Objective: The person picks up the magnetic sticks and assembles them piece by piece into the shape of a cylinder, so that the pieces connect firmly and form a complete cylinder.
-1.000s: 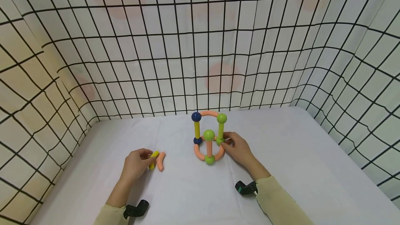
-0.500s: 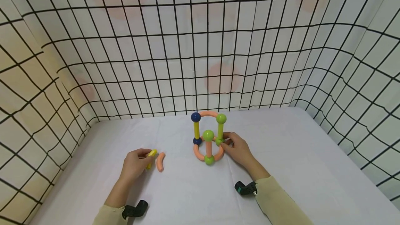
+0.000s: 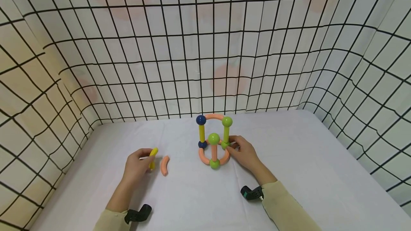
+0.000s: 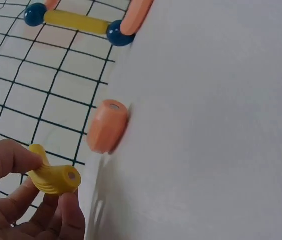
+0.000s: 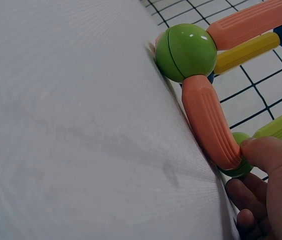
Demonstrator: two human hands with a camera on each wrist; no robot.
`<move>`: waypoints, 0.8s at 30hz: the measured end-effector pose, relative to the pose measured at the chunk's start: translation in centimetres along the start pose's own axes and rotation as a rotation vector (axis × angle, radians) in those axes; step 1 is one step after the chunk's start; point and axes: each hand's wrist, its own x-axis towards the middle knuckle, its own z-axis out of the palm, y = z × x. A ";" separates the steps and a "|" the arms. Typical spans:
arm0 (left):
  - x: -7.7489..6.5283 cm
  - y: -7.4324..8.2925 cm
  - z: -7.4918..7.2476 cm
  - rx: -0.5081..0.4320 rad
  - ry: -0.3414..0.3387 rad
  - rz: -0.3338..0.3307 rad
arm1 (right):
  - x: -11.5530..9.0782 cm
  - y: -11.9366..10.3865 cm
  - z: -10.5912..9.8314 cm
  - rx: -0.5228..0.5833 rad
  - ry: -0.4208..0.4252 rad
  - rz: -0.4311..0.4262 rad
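Observation:
Between thumb and fingers, my left hand (image 3: 137, 165) pinches a curved yellow magnetic rod (image 4: 55, 176), held just above the table in the head view. A curved orange rod (image 3: 164, 165) lies on the table right beside that hand. My right hand (image 3: 244, 154) grips the lower right green ball (image 5: 239, 165) of a magnetic ball-and-rod frame. This frame has a ring of curved orange rods (image 5: 208, 120) at its base. Uprights in yellow (image 3: 202, 133), light green (image 3: 226, 134) and orange (image 3: 214, 152) carry blue and green balls, and an orange rod (image 3: 214, 116) bridges the two rear tops.
A white cloth (image 3: 199, 199) covers the table. White walls with a black grid (image 3: 192, 60) enclose its back and sides. Each wrist wears a small black camera, one on the left (image 3: 138, 214) and one on the right (image 3: 252, 193).
My left hand has lifted the yellow rod and drawn it slightly left, away from the orange rod on the table. The right hand keeps its hold on the frame.

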 end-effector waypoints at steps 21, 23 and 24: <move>-0.9 4.2 2.5 -0.432 -0.098 0.075 | -0.4 0.0 0.2 -0.008 0.031 -0.026; -1.0 4.7 3.0 -0.467 -0.123 0.082 | -0.4 0.1 0.3 -0.006 0.032 -0.025; -1.0 4.9 3.2 -0.483 -0.135 0.087 | -0.5 0.2 0.4 -0.005 0.032 -0.023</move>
